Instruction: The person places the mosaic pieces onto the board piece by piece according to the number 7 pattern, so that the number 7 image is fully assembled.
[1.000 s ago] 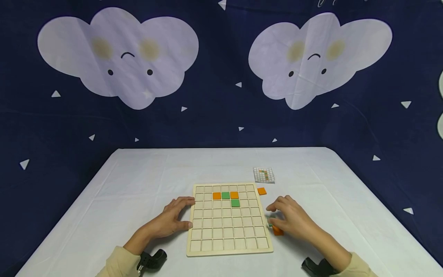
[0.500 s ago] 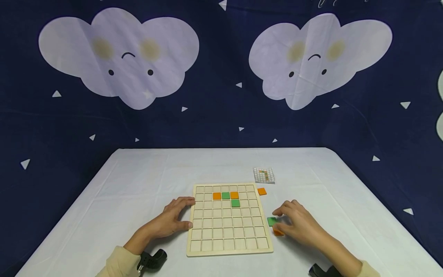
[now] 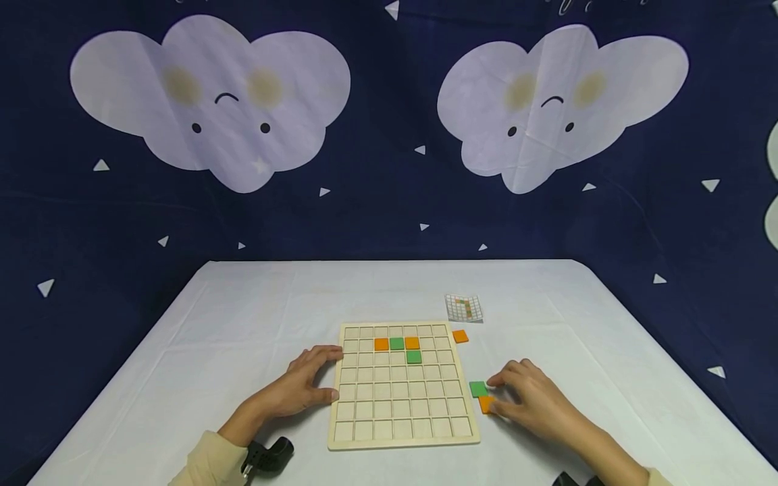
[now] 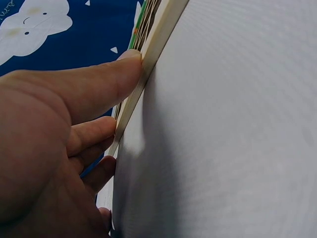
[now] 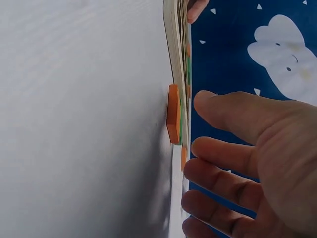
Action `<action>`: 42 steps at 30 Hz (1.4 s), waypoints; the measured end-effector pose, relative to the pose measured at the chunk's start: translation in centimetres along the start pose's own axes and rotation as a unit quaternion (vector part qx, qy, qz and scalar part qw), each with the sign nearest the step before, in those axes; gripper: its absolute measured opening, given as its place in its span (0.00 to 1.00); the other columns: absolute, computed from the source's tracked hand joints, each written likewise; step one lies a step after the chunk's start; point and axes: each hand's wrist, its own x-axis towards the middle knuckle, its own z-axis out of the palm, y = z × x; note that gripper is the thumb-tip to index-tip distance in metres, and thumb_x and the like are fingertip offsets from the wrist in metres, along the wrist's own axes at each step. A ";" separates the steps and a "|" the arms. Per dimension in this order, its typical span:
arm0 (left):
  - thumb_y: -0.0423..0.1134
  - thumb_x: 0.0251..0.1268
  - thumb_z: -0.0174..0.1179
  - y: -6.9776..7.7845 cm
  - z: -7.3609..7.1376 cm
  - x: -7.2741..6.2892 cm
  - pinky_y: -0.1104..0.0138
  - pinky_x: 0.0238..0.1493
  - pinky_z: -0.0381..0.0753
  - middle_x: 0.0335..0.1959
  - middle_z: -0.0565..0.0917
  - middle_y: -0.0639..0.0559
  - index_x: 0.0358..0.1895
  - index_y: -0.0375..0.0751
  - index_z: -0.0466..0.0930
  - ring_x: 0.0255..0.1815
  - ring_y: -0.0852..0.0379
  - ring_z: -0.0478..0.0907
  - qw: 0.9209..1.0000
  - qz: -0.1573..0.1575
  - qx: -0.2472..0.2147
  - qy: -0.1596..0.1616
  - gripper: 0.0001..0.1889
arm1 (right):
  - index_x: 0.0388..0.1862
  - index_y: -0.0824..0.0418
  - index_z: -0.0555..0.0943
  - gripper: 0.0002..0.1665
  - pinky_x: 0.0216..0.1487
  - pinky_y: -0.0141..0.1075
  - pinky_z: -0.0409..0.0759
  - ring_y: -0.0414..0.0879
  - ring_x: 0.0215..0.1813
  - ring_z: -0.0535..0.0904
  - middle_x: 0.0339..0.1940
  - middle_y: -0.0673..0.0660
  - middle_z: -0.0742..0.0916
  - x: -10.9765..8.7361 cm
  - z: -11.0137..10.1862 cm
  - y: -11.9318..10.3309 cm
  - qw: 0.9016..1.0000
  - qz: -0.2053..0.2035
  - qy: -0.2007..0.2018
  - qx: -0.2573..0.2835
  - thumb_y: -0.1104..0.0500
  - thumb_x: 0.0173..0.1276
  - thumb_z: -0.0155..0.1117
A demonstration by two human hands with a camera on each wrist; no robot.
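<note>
A pale wooden grid board (image 3: 392, 410) lies on the white-covered table. Set in its upper cells are an orange tile (image 3: 381, 344), a green tile (image 3: 397, 343), a second orange tile (image 3: 412, 343) and, below that one, another green tile (image 3: 414, 356). My left hand (image 3: 294, 385) rests with thumb and fingertips against the board's left edge. Beside the right edge lie a loose green tile (image 3: 478, 389) and an orange tile (image 3: 485, 404). Fingers apart and holding nothing, my right hand (image 3: 535, 398) hovers right at these two; the right wrist view shows the orange tile (image 5: 173, 114) outside its fingers.
Behind the board's right corner lies a printed grid card (image 3: 464, 308) with a coloured pattern. One more orange tile (image 3: 460, 336) sits between card and board. A dark blue cloth (image 3: 389, 202) with clouds hangs behind the table.
My right hand has drawn back to the right from the board's edge, uncovering the loose green tile and more of the orange one. The left hand stays put.
</note>
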 end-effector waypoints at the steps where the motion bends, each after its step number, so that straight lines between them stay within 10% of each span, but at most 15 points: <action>1: 0.44 0.54 0.67 0.0 0.0 0.0 0.39 0.73 0.35 0.70 0.63 0.43 0.64 0.39 0.66 0.75 0.39 0.51 1.000 0.000 0.000 0.000 0.34 | 0.36 0.48 0.84 0.15 0.43 0.35 0.75 0.33 0.40 0.69 0.37 0.38 0.81 -0.1 0.0 0.0 1.000 0.000 0.000 -0.001 0.50 0.48 0.74; 42: 0.45 0.53 0.67 0.1 0.0 0.0 0.40 0.74 0.34 0.70 0.63 0.44 0.64 0.40 0.67 0.75 0.40 0.52 1.000 -0.007 -0.001 -0.001 0.34 | 0.34 0.43 0.82 0.11 0.38 0.31 0.71 0.32 0.38 0.65 0.36 0.36 0.78 -0.4 0.0 0.5 0.999 -0.016 -0.044 0.010 0.52 0.50 0.73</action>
